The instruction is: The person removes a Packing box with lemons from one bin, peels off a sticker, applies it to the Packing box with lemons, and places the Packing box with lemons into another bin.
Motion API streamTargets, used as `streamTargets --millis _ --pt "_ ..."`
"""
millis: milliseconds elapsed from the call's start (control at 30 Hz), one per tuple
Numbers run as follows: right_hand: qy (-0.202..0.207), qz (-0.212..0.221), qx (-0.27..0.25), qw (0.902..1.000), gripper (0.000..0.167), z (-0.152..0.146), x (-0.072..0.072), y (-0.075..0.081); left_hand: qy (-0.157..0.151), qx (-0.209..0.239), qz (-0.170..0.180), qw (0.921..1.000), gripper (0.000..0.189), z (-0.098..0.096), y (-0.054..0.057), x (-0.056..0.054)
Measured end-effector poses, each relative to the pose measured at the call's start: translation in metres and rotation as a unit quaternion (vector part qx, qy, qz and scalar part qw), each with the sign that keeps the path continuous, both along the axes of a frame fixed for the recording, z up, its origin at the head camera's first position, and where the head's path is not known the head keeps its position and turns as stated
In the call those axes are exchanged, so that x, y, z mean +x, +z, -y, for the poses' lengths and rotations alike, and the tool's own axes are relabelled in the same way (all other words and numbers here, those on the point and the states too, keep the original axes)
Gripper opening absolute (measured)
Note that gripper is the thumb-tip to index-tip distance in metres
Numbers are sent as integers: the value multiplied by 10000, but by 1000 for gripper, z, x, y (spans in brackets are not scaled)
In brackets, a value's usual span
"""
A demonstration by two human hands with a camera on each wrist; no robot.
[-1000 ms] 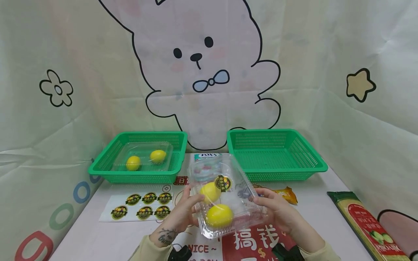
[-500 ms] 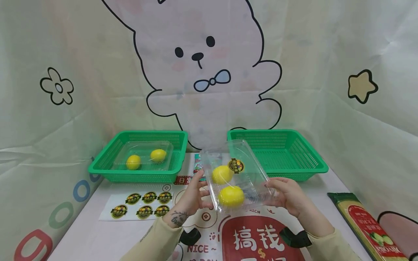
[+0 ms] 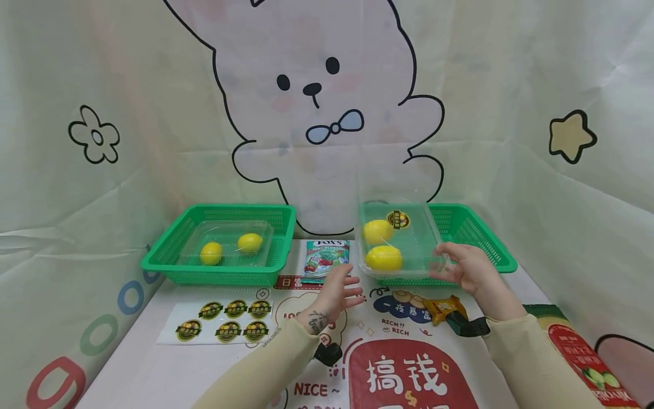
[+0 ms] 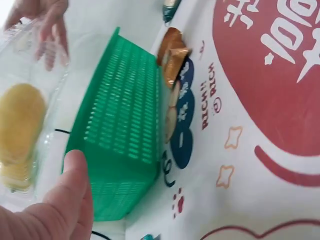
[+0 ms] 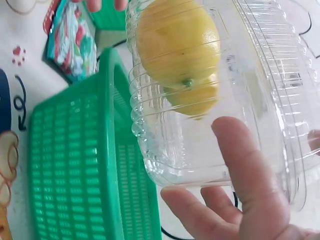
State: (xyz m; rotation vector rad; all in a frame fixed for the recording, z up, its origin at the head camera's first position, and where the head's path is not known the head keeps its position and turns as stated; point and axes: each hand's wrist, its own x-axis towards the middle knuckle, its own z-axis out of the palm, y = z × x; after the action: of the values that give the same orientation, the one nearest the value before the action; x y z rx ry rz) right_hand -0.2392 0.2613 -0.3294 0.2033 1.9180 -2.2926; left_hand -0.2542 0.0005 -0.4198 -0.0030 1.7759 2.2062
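Note:
My right hand (image 3: 472, 278) grips the right side of a clear plastic clamshell box (image 5: 200, 155), thumb on one face and fingers beneath in the right wrist view. Inside the box, two lemons (image 3: 383, 258) lie at its left side. A round black-and-gold sticker (image 3: 398, 220) is on the lid. The box is held tilted over the right green basket (image 3: 490, 253), whose front wall (image 4: 122, 95) shows in the left wrist view. My left hand (image 3: 334, 292) is apart from the box, fingers extended, in front of a Fox's candy bag (image 3: 327, 258).
Another clear box (image 3: 230, 233) with two lemons sits in the left green basket (image 3: 219, 277). A sheet of round stickers (image 3: 214, 324) lies front left. An orange-wrapped snack (image 3: 443, 309) is before the right basket; a red-and-green package (image 3: 582, 358) lies at the right edge.
Both hands carried the box forward and right from the table's middle to above the right basket. My left hand has let go of it; the right still holds on.

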Motion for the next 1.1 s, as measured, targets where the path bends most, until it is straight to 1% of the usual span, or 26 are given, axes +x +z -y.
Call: streamTargets --millis 133,233,300,400,467,567,700,767,833,967,1000,1067,1100 --pt "-98 177 -38 9998 23 -10 -13 6 136 100 40 9998 62 -18 -6 -10" --pt "-91 268 -70 9996 12 -18 -22 7 275 310 113 9991 61 -30 -8 -20" --pt "-94 315 -69 9994 10 -24 -28 7 354 392 168 9985 60 -37 -8 -26" --pt "-90 356 2 9993 17 -31 -36 6 497 396 180 9978 58 -44 -7 -35" --pt "-112 372 168 9991 25 -34 -41 6 639 326 193 9972 56 -48 -9 -40" --pt "-177 440 370 9982 33 -36 -50 6 824 298 234 9959 55 -51 -11 -46" --pt "-156 510 469 9975 50 -38 -60 3 894 364 379 9946 55 -51 -11 -49" --pt "-109 534 501 9973 54 -39 -64 1 884 395 439 9943 55 -51 -11 -49" --pt "-73 551 555 9969 52 -39 -68 -2 881 411 497 9940 55 -50 -11 -50" --pt "-33 566 734 9957 38 -37 -75 -10 920 364 544 9936 54 -50 -10 -51" --pt "-34 573 784 9953 38 -37 -76 -12 936 370 563 9933 54 -50 -10 -51" --pt "-24 583 921 9940 44 -35 -79 -15 945 379 559 9932 54 -51 -11 -52" --pt "-5 590 984 9934 50 -33 -80 -16 945 385 554 9932 54 -51 -11 -52"
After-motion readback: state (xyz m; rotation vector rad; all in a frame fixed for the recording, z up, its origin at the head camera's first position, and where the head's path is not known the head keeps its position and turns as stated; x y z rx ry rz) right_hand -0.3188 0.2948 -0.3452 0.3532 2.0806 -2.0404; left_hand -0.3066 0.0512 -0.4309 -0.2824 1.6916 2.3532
